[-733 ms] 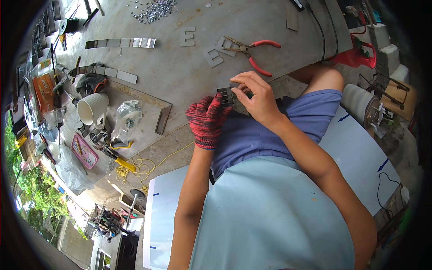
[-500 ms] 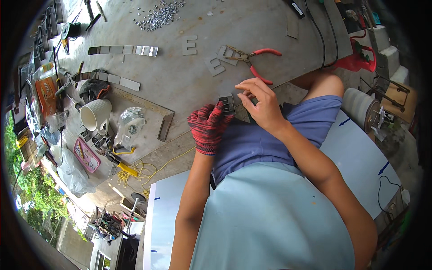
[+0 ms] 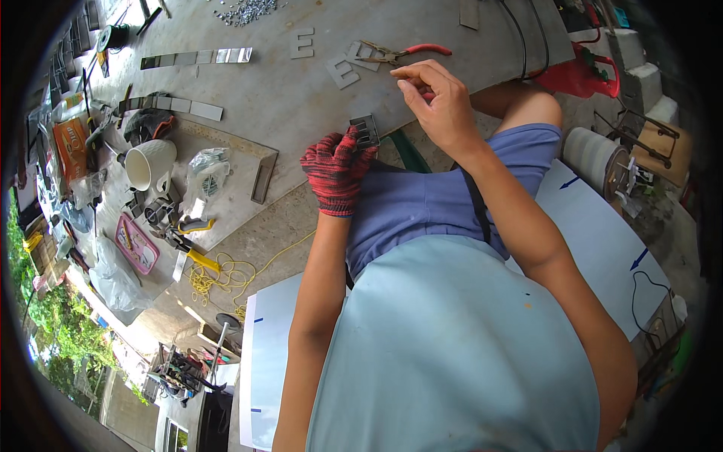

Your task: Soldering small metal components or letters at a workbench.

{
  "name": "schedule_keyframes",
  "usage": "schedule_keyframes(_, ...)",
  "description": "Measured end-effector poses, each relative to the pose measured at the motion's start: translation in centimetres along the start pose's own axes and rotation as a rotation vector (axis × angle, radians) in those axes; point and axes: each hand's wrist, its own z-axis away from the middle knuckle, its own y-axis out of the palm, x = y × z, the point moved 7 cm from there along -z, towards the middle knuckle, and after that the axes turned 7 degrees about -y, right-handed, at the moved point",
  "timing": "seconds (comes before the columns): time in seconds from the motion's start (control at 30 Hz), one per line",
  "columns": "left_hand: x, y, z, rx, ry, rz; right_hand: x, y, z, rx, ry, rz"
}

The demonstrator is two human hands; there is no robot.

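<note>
My left hand (image 3: 337, 173), in a red and black knitted glove, grips a small grey metal letter piece (image 3: 366, 131) with raised sides at the table's near edge. To the right, my bare right hand (image 3: 444, 109) is held up with its fingers curved and the thumb apart from the forefinger. I see nothing between them. Just beyond it lie pliers (image 3: 429, 49) with red handles, one handle partly hidden by the hand. Their jaws rest over a flat metal E (image 3: 367, 54). Two more flat metal E plates, one tilted (image 3: 343, 73) and one upright (image 3: 302, 43), lie to the left.
Metal strips (image 3: 196, 58) lie farther left, below a heap of small shiny bits (image 3: 247, 10). A white cup (image 3: 151, 164), a pink tray (image 3: 137, 242) and a yellow-handled tool (image 3: 202, 260) crowd the table's left side. Black cables (image 3: 538, 38) cross the right end.
The view has shifted, so the table appears higher. My right hand has moved toward the pliers and now covers part of one handle. The left hand keeps its hold on the metal letter piece.
</note>
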Motion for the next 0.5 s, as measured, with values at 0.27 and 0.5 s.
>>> schedule_keyframes(0.27, -0.2, -0.2, -0.2, -0.028, -0.012, -0.007, 0.7, -0.6, 1.3, -0.031, -0.026, 0.019)
schedule_keyframes(0.5, -0.1, -0.1, -0.1, -0.007, -0.055, 0.015, 0.6, -3.2, 0.6, -0.104, -0.057, 0.067)
